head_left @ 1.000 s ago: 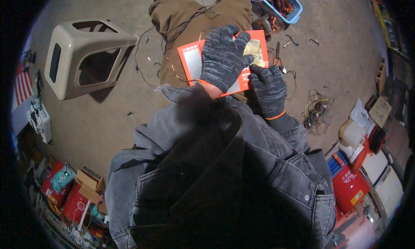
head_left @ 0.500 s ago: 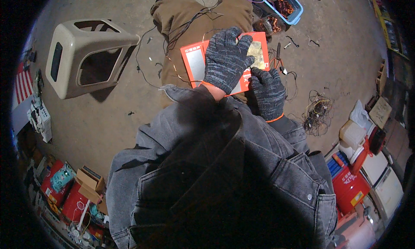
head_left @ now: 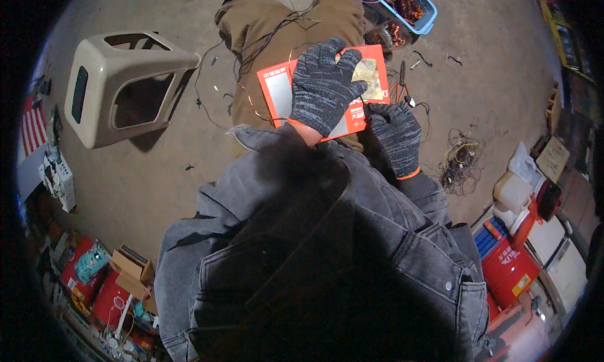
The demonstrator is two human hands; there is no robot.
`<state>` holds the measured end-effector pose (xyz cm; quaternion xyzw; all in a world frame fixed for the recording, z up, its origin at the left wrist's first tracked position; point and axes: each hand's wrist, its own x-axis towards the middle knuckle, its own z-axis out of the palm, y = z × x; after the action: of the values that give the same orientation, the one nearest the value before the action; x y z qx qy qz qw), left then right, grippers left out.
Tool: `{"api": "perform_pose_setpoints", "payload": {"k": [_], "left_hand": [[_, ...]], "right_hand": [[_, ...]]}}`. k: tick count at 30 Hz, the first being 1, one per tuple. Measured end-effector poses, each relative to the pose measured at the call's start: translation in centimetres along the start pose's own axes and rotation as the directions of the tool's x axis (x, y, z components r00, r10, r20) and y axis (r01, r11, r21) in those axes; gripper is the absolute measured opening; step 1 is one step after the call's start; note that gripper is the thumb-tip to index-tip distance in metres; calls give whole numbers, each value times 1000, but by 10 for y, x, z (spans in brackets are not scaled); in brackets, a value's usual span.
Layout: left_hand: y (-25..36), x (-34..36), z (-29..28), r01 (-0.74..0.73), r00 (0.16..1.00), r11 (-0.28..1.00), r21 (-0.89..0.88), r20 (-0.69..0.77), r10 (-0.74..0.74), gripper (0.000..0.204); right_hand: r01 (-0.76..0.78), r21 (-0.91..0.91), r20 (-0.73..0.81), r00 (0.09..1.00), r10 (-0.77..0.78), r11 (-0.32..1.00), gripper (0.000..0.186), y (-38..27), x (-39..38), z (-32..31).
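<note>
A flat orange-red printed box or board (head_left: pixel 275 88) lies across my brown-trousered lap, with a grey panel at its left and a worn yellowish patch at its upper right. My left hand (head_left: pixel 324 88), in a dark grey knit glove, rests flat on it with the fingers stretched out and the thumb to the right. Beside the box's lower right edge is my right hand (head_left: pixel 397 135), gloved alike, its fingers curled closed. A thin dark strand shows between the left thumb and the right fingers; what the right fingers pinch is hidden. Thin copper-coloured wire (head_left: pixel 250 100) runs past the box's left side.
Dark wires (head_left: pixel 277 27) trail over my lap. A blue basket (head_left: pixel 430 23) with copper coils stands far right, near pliers-like tools (head_left: pixel 400 79). A wire tangle (head_left: pixel 462 155) lies right. A beige plastic housing (head_left: pixel 94 91) stands left; red drums (head_left: pixel 511 271) and a cardboard box (head_left: pixel 132 271) sit nearer.
My right hand has drawn slightly right and down, away from the box's edge, and its fingers have curled in. The left hand stays on the box.
</note>
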<state>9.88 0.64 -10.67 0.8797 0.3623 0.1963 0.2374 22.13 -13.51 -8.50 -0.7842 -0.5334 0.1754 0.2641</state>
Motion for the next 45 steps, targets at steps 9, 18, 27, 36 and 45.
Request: {"api": "perform_pose_setpoints", "payload": {"k": [9,18,27,36,45], "left_hand": [[-1,0,-1,-5,1000,1000,-7,-18,5,53],[-1,0,0,-33,997,999,-28,-71,31,51],[-1,0,3,-49,992,999,-16,-120,47,51],[0,1,4,-55,994,998,5,-90,55,50],[1,0,5,-50,994,999,11,-100,51,49]], "right_hand": [[-80,18,-129,988,82,997,17,-5,-1,1],[-23,41,-62,998,26,999,23,-5,1,7],[-9,10,-62,998,10,1000,23,-9,4,7],[94,-105,-6,995,-96,990,20,-14,7,2],[70,-214,58,997,-59,974,16,-24,14,-6]]}}
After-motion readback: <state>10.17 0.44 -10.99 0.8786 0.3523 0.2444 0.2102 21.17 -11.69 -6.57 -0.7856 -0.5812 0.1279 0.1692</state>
